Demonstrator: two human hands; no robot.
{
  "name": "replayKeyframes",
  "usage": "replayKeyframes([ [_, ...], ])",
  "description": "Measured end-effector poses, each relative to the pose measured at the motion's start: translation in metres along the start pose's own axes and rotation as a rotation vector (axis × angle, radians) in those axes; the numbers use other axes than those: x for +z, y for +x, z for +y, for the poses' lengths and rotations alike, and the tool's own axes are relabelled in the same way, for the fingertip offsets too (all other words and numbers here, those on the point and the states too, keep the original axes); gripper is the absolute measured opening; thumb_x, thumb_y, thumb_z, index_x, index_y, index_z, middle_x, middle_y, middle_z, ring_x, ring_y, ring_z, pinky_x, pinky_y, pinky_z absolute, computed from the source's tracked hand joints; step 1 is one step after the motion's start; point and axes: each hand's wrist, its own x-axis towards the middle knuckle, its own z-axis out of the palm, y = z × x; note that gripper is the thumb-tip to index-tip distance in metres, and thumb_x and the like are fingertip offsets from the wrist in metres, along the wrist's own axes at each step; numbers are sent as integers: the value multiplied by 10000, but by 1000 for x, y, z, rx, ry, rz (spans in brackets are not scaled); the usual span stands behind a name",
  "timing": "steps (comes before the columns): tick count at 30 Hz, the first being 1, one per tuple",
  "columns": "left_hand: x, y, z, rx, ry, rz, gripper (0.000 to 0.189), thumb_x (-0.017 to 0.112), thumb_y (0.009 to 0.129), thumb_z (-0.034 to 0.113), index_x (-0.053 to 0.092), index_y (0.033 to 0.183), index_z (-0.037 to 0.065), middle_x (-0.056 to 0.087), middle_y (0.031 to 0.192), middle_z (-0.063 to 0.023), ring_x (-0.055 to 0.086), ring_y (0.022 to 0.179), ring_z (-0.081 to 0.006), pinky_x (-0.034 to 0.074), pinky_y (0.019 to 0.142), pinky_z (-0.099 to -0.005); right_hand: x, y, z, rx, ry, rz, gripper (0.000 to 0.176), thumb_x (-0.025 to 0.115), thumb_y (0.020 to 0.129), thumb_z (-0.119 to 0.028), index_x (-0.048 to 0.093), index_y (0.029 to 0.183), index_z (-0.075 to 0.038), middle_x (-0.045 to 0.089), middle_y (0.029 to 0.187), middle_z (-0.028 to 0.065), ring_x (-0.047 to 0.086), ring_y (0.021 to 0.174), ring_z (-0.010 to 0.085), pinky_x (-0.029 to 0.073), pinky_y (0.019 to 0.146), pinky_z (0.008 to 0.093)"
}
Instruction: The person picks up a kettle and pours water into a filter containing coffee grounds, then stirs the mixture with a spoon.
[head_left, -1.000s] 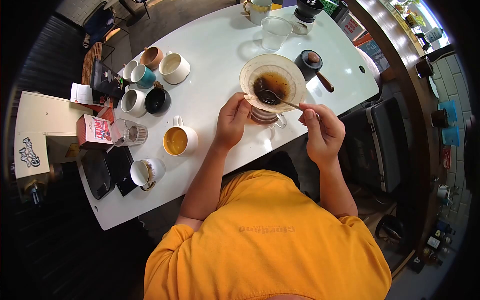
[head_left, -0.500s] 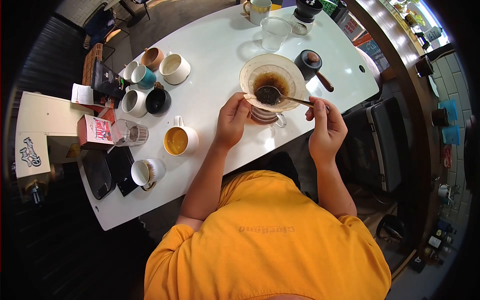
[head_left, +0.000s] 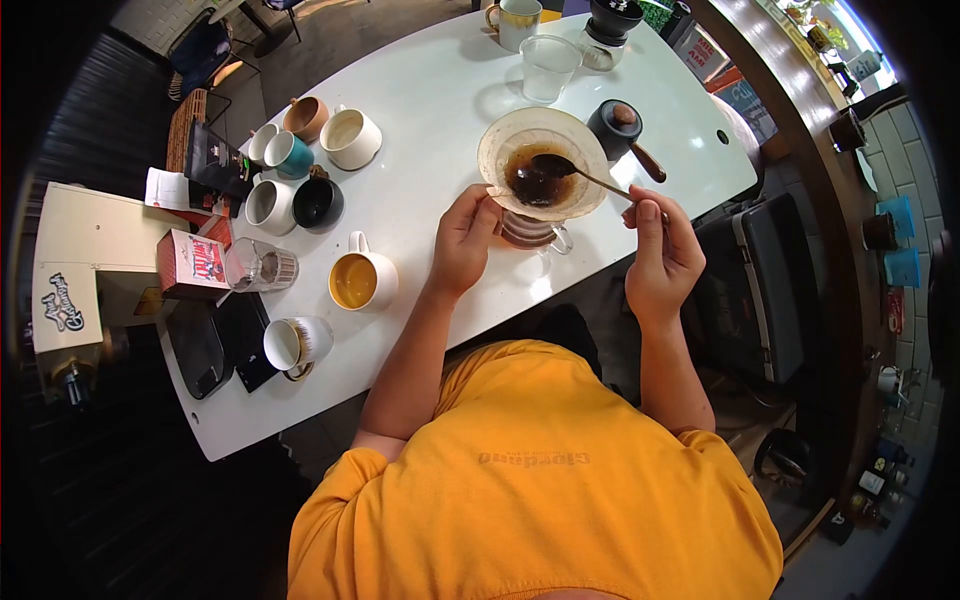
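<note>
Spoon (head_left: pixel 596 181) slants, bowl end left and forward (right hand (head_left: pixel 661 248) holding it).

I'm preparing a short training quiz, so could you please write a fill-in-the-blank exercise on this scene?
The right hand holds a ____.
The left hand pinches the edge of the paper ____.
The teal mug stands to the person's ____.
The dark pot has a long brown ____.

Missing words: spoon; filter; left; handle.
</note>
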Motion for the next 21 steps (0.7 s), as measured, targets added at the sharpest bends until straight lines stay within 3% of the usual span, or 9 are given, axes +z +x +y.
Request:
replayKeyframes([
  [9,0,-2,-1,-10,-15,12,181,446,987,139,552,1020,-3,489,772,31,425,715,-56,385,669,-203,-1,-1,1,39,-26,-19,152,555,911,-10,627,1013,76,631,902,111,603,776,123,481,697,224],
  [14,1,-1,0,-6,-17,7,179,445,986,134,552,1023,-4,491,772,32,427,718,-56,386,670,-202,1,2,7,-35,-144,-75,138,587,878,12,642,994,63,645,874,117,608,748,129,464,668,219],
  [17,0,-1,1,-22,11,-6,229,428,999,202,558,1012,13,508,810,6,447,744,-80,390,708,-223,2,5,9,-88,-211,-84,123,613,859,7,658,969,41,649,841,113,613,717,137,471,652,229],
  [21,2,-1,0,-19,-10,16,173,451,985,134,554,1019,-1,495,779,31,428,719,-56,387,672,-203,5,9,7,-140,-293,-96,106,630,845,0,669,942,19,650,810,112,618,690,156,477,633,239],
])
